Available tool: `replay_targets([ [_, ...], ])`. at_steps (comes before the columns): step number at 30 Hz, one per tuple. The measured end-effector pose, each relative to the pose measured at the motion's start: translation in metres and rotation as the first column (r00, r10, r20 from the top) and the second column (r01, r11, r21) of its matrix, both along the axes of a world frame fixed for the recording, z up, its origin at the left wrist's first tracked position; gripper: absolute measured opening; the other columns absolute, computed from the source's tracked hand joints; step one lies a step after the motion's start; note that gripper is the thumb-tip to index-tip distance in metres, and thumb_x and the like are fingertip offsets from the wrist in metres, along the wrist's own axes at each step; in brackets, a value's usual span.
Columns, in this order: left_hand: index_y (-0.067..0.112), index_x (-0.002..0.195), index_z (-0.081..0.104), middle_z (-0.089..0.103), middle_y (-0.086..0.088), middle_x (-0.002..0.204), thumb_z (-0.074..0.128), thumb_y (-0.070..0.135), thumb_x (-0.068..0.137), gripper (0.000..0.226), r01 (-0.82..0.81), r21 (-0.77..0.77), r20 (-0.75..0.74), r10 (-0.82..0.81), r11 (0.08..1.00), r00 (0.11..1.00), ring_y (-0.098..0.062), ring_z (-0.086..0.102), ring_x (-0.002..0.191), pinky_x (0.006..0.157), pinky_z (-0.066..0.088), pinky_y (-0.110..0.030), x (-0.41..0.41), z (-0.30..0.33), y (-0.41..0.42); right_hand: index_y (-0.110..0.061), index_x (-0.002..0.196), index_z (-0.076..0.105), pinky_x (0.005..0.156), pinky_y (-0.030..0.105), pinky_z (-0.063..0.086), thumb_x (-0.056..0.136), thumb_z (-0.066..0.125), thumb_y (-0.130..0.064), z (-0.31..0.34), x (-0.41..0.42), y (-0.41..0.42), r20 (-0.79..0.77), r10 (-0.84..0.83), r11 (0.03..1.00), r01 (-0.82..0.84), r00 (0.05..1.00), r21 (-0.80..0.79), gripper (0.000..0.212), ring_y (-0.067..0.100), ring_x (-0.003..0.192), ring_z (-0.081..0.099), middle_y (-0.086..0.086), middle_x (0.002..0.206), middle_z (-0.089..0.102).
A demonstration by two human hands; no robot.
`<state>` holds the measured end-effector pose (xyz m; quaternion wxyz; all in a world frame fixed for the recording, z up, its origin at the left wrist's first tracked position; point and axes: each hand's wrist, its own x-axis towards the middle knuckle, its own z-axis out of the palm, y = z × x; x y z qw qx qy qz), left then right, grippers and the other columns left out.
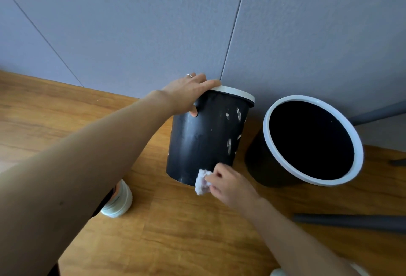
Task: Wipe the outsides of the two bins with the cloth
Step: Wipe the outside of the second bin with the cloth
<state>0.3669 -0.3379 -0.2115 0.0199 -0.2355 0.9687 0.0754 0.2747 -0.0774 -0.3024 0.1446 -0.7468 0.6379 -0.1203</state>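
Wood floor (pixel 175 231): left hand (pixel 186 95) clamped tilted bin (pixel 204 137) rim; right hand (pixel 230 185) pinched cloth (pixel 202 182) low; second bin (pixel 307 141) upright, contents unreadable.

Bare forearms, no sleeves; thin ring (pixel 189 75) on left hand (pixel 186 95).

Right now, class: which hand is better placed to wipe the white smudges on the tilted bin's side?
The right hand: it holds the cloth against the tilted bin, below the smudges. The left hand steadies the rim.

Soft even daylight, faint shadows, sharp focus — wide-angle bending at edges
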Motion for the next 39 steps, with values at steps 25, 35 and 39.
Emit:
replay_targets([
  [25,0.032,0.146,0.022,0.046,-0.005,0.122,0.088,0.018,0.062,0.107,-0.012,0.015,-0.009,0.013,1.0,1.0,-0.029,0.042,0.111,0.084,0.041,-0.039,0.0,-0.002,-0.002,-0.01,0.097,0.068,0.063,0.025,0.055,0.084,0.072,-0.011,0.017,-0.014,-0.032,0.08,-0.118,0.973,0.131,0.99,-0.188,0.013,0.014,0.073,0.055,0.004,0.088,0.054],
  [35,0.031,0.145,0.024,0.047,-0.006,0.123,0.088,0.016,0.062,0.106,-0.014,0.026,-0.026,0.014,1.0,1.0,-0.03,0.043,0.112,0.087,0.039,-0.038,0.003,-0.001,-0.001,-0.02,0.113,0.062,0.073,0.028,0.05,0.095,0.05,-0.025,0.009,-0.014,-0.032,-0.078,-0.031,0.997,0.025,0.996,-0.073,0.022,0.014,0.087,0.05,0.002,0.102,0.051],
  [39,0.031,0.147,0.023,0.046,-0.006,0.125,0.088,0.017,0.063,0.106,-0.011,0.015,-0.011,0.011,1.0,1.0,-0.03,0.043,0.113,0.088,0.039,-0.036,0.001,-0.001,0.0,-0.01,0.106,0.07,0.066,0.034,0.047,0.092,0.063,-0.015,0.042,-0.039,-0.08,0.125,-0.333,0.893,0.355,0.935,-0.275,0.017,0.026,0.076,0.054,0.01,0.091,0.052],
])
